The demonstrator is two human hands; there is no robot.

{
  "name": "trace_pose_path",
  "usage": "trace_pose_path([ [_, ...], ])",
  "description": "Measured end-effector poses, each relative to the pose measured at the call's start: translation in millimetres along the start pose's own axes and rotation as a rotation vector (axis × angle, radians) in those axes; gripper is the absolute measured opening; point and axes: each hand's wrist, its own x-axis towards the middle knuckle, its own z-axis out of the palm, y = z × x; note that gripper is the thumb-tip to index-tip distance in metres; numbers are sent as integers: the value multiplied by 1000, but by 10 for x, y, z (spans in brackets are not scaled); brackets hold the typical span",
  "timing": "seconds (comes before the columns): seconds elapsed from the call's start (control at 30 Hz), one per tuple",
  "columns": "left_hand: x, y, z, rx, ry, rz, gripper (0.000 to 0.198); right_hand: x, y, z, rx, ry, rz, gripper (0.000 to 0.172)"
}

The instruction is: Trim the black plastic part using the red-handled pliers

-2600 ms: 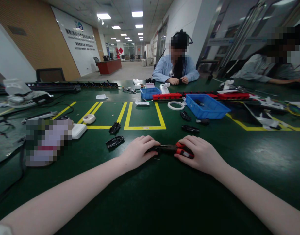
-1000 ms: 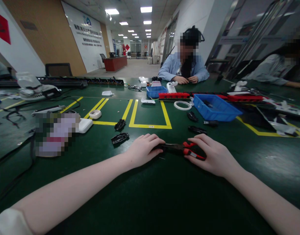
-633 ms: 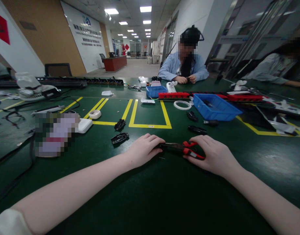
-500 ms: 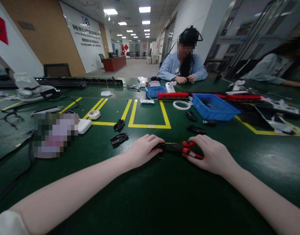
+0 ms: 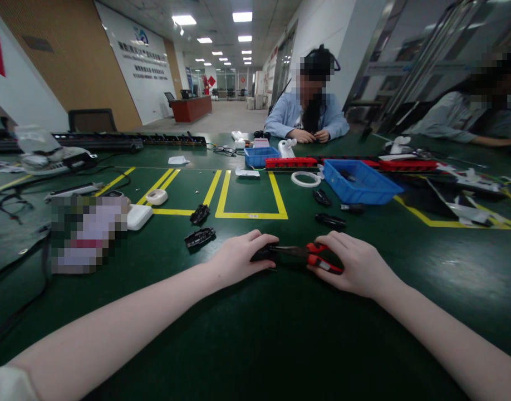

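My right hand (image 5: 353, 264) is wrapped round the red handles of a pair of pliers (image 5: 309, 255) that lie low over the green table (image 5: 255, 334). The dark jaws point left toward my left hand (image 5: 239, 257). That hand is curled down on a small black part (image 5: 260, 255) at the jaw tips; most of the part is hidden under the fingers. Two more black parts (image 5: 200, 237) lie on the table to the left of my left hand.
A blue bin (image 5: 359, 181) stands at right with black parts (image 5: 330, 220) in front of it. A white ring (image 5: 305, 179), a yellow taped rectangle (image 5: 250, 195), a white box (image 5: 138, 216) and tape roll (image 5: 156, 196) lie ahead. Two people sit at the far side.
Both hands stay on the pliers and the part. The view has shifted slightly; my left fingers have closed in a little on the black part.
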Motion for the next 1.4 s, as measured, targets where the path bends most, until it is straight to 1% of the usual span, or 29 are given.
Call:
trace_pose_path([
  [0.37,-5,25,-19,21,7,45,38,-9,23,-21,22,28,8,40],
  [0.6,-12,32,-32,-11,19,48,39,11,7,-26,60,45,23,39],
  [0.83,-9,27,-21,26,15,54,42,15,0,-37,89,18,24,36],
  [1.07,-11,21,-7,63,11,66,41,16,-8,-36,45,25,15,36],
  [1.4,-26,10,-3,14,22,59,41,23,-29,-53,-1,48,-1,36],
])
